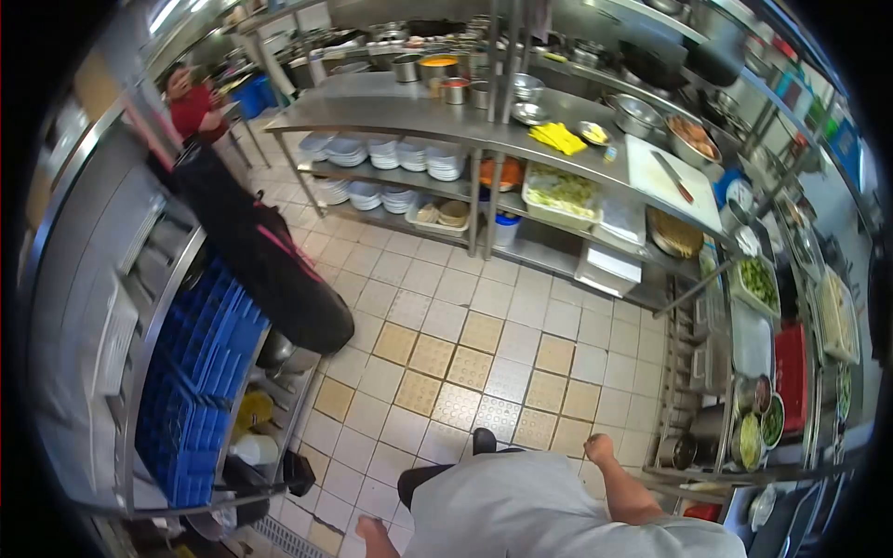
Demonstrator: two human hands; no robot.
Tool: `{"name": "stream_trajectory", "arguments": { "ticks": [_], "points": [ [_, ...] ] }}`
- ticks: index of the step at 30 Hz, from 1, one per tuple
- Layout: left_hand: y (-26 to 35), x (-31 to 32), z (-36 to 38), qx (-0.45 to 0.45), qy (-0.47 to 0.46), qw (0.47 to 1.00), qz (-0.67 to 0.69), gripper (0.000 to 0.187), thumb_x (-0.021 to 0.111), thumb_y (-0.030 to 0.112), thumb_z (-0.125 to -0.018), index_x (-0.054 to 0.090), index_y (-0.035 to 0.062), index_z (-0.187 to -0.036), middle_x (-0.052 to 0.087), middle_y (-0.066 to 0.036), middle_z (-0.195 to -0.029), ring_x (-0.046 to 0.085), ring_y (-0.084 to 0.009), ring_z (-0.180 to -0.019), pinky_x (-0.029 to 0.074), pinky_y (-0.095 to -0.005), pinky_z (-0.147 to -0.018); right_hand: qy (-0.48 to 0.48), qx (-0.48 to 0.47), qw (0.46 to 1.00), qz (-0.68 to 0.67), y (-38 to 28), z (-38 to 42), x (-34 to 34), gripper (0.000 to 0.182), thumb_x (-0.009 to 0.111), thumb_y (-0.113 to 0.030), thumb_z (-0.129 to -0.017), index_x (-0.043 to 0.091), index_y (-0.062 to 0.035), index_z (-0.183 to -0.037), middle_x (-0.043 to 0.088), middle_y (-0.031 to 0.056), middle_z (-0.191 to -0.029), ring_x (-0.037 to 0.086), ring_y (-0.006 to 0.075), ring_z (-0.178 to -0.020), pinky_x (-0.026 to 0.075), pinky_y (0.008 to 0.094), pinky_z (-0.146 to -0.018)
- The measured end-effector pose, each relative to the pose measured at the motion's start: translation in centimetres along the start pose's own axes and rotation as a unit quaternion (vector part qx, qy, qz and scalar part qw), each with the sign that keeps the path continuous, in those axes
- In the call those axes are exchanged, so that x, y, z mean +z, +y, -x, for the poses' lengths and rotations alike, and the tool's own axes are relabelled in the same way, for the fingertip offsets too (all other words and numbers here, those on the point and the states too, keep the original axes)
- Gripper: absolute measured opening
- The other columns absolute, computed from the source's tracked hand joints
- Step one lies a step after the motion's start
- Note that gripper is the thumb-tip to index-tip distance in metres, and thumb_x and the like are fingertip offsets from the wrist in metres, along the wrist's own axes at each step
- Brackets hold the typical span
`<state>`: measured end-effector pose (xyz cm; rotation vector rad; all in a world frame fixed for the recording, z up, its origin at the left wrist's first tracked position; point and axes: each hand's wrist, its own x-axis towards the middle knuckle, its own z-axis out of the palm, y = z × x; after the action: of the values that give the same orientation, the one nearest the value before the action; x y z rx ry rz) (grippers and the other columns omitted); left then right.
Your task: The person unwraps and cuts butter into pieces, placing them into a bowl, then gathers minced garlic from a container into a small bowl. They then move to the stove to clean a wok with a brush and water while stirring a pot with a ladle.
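My right hand (600,448) hangs beside my body above the tiled floor (446,358), its fingers curled in, and no object shows in it. Low at the bottom edge, my left hand (372,532) is partly cut off by the frame; how its fingers lie is too small to make out. Neither hand touches anything that I can see. A steel shelf rack (684,395) with food containers stands to the right, nearest my right hand. One dark shoe (484,441) shows on the tiles ahead of my grey shirt (521,507).
Ahead, a steel counter (372,100) holds pots, a yellow cloth (557,138), and a knife (672,177) on a white cutting board (651,160). Bowls (346,152) fill its shelves. Blue racks (191,409) and a long black bag (270,251) stand left. A person (197,112) is at back left.
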<state>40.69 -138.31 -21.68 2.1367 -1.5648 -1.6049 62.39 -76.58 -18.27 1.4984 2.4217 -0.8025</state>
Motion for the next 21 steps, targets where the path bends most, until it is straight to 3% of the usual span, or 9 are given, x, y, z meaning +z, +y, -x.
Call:
{"name": "stream_trajectory", "arguments": {
  "ticks": [1,2,3,10,14,16,19,20,21],
  "points": [
    [3.3,4.9,0.6,0.087,-0.130,0.988,0.009,0.023,0.050,0.011,-0.087,0.053,0.0025,-0.108,0.058,-0.015,-0.095,0.059,-0.0295,-0.073,0.052,-0.0444,-0.059,-0.002,0.011,1.000,-0.005,-0.2,-0.4,-0.9,0.024,0.068,-0.023,-0.077,0.075,-0.0016,-0.087,0.072,0.0228,-0.090,0.071,0.0379,-0.089,0.057,0.0430,-0.082],
    [3.3,6.1,1.0,0.093,-0.134,0.987,0.002,0.023,0.050,0.011,-0.087,0.053,0.0025,-0.108,0.058,-0.015,-0.095,0.059,-0.0295,-0.073,0.052,-0.0444,-0.059,0.037,0.016,0.999,-0.028,-0.3,-1.0,-1.6,0.023,0.069,-0.021,-0.077,0.075,-0.0021,-0.089,0.072,0.0223,-0.090,0.071,0.0366,-0.088,0.057,0.0424,-0.082],
    [4.8,11.3,4.2,0.129,-0.118,0.984,0.029,0.016,0.050,0.008,-0.085,0.055,-0.0024,-0.096,0.059,-0.013,-0.082,0.056,-0.0244,-0.064,0.049,-0.0385,-0.052,0.079,0.019,0.995,-0.052,-0.4,-1.9,-2.5,0.022,0.070,-0.019,-0.077,0.075,-0.0025,-0.090,0.073,0.0219,-0.089,0.072,0.0352,-0.087,0.057,0.0419,-0.081],
    [8.2,29.7,17.2,0.238,-0.224,0.943,-0.071,0.015,0.058,0.007,-0.085,0.056,0.0032,-0.100,0.059,-0.010,-0.081,0.058,-0.0206,-0.066,0.051,-0.0336,-0.053,0.116,0.099,0.968,-0.198,-4.0,-8.2,-6.3,0.023,0.069,-0.014,-0.083,0.072,0.0018,-0.098,0.073,0.0222,-0.091,0.072,0.0335,-0.087,0.056,0.0402,-0.079],
    [4.5,36.3,20.4,0.228,-0.229,0.935,-0.145,0.009,0.058,0.006,-0.085,0.055,0.0041,-0.094,0.056,-0.009,-0.075,0.054,-0.0191,-0.058,0.047,-0.0338,-0.048,0.197,0.077,0.949,-0.235,-5.5,-11.7,-7.7,0.024,0.067,-0.011,-0.084,0.071,0.0035,-0.102,0.074,0.0185,-0.088,0.072,0.0286,-0.082,0.056,0.0372,-0.077],
    [3.1,38.6,18.4,0.214,-0.349,0.877,-0.253,0.009,0.061,0.007,-0.084,0.054,0.0048,-0.090,0.055,-0.009,-0.073,0.052,-0.0201,-0.056,0.046,-0.0361,-0.046,0.209,0.087,0.943,-0.242,-5.4,-13.0,-7.9,0.026,0.068,-0.011,-0.083,0.070,0.0041,-0.104,0.073,0.0192,-0.090,0.072,0.0288,-0.083,0.056,0.0374,-0.077],
    [2.3,42.2,22.9,0.170,-0.297,0.880,-0.328,0.012,0.063,0.010,-0.084,0.053,0.0034,-0.087,0.054,-0.011,-0.071,0.051,-0.0233,-0.053,0.046,-0.0395,-0.044,0.216,0.155,0.935,-0.236,-5.4,-13.7,-9.5,0.032,0.070,-0.012,-0.081,0.069,0.0048,-0.108,0.073,0.0198,-0.089,0.072,0.0286,-0.082,0.056,0.0377,-0.078],
    [2.3,43.5,23.8,0.257,-0.321,0.761,-0.502,0.022,0.066,0.021,-0.085,0.057,0.0024,-0.093,0.056,-0.009,-0.073,0.056,-0.0234,-0.062,0.050,-0.0395,-0.057,0.214,0.189,0.933,-0.222,-5.4,-13.7,-10.2,0.035,0.071,-0.013,-0.079,0.068,0.0052,-0.109,0.072,0.0197,-0.086,0.071,0.0285,-0.080,0.056,0.0378,-0.077],
    [2.2,45.1,25.0,0.333,-0.330,0.603,-0.646,0.035,0.068,0.032,-0.085,0.060,0.0015,-0.099,0.057,-0.007,-0.074,0.061,-0.0234,-0.071,0.054,-0.0394,-0.069,0.211,0.219,0.930,-0.207,-5.7,-14.6,-11.6,0.038,0.073,-0.014,-0.078,0.068,0.0056,-0.110,0.071,0.0196,-0.083,0.070,0.0285,-0.078,0.056,0.0378,-0.077]
  ]
}}
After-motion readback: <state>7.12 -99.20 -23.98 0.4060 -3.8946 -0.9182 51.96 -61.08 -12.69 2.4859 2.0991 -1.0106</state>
